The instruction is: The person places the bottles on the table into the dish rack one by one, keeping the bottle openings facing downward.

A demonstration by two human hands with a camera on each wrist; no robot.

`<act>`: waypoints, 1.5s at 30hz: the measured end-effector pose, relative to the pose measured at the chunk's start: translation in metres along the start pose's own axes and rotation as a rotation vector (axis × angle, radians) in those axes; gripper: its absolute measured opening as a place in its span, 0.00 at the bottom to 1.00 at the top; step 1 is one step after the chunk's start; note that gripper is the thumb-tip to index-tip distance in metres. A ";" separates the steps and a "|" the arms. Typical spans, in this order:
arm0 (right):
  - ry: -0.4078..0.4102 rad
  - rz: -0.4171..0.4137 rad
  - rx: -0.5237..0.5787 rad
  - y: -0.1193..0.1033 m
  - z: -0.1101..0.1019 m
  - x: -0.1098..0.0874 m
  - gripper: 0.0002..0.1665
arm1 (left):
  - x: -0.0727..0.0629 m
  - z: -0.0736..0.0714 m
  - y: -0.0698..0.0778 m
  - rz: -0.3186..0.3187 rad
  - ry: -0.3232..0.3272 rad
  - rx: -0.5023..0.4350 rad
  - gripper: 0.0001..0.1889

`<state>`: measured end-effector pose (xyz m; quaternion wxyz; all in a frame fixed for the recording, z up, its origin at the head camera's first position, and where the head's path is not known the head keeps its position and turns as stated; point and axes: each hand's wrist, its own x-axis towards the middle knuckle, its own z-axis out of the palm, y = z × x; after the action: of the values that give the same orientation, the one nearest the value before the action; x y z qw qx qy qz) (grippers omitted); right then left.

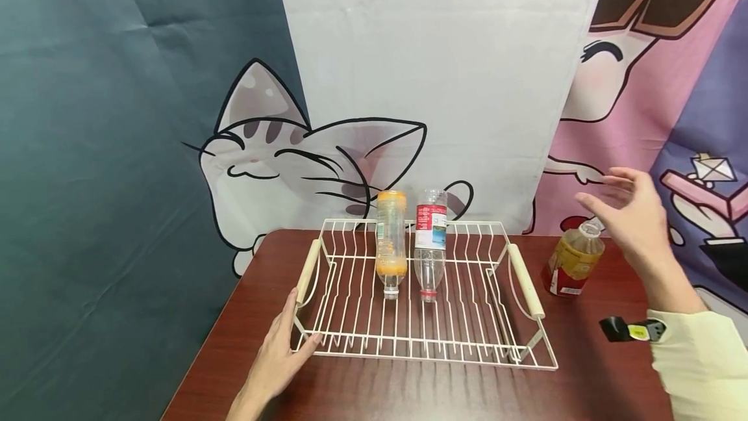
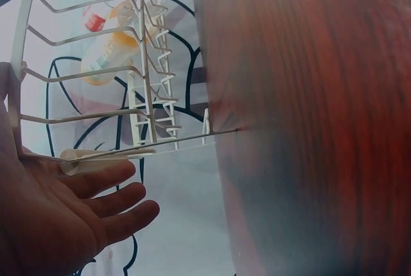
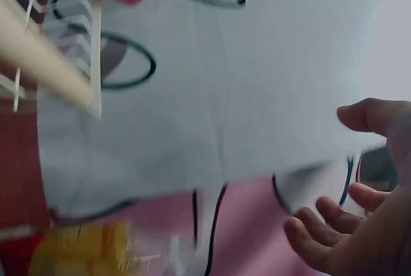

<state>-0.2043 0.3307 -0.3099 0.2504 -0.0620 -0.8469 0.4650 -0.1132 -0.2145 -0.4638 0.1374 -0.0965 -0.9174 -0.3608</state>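
Observation:
A white wire dish rack (image 1: 409, 340) with two pale handles stands on the table. My left hand (image 1: 277, 356) rests at its front left corner, thumb by the front rail and forefinger near the left handle (image 1: 308, 271). In the left wrist view, the fingers of the left hand (image 2: 83, 218) are extended beneath the corner. Two clear plastic bottles stand neck down in the rack: one with orange bands (image 1: 391, 242), one with a red and white label (image 1: 431, 226). My right hand (image 1: 637, 226), fingers spread and holding nothing, is raised beside a yellow-labelled bottle (image 1: 573, 258).
The dark red wooden table (image 1: 234, 343) ends at the left in a slanting edge. Behind it hangs a cloth backdrop (image 1: 444, 70) with a cartoon cat and a figure. The yellow-labelled bottle stands upright right of the rack's right handle (image 1: 526, 281).

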 end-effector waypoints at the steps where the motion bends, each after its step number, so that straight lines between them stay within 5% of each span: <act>1: 0.027 0.024 -0.018 0.006 -0.004 0.000 0.42 | 0.000 0.000 0.000 0.001 0.002 -0.001 0.47; 8: 0.025 0.172 0.041 0.068 -0.013 -0.010 0.56 | 0.000 -0.001 0.000 -0.001 0.010 0.007 0.47; 18: -0.112 0.183 0.079 0.134 0.008 -0.035 0.61 | -0.001 -0.001 0.001 -0.008 0.004 0.008 0.47; 25: -0.127 0.195 0.033 0.152 0.028 -0.041 0.61 | -0.001 -0.001 0.001 -0.006 0.001 0.008 0.47; 45: 0.053 0.312 -0.022 0.154 0.060 -0.044 0.56 | 0.000 0.001 0.002 -0.002 0.011 0.002 0.47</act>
<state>-0.2149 0.3567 -0.4781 0.1969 -0.2078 -0.8251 0.4871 -0.1131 -0.2128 -0.4633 0.1421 -0.0934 -0.9171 -0.3606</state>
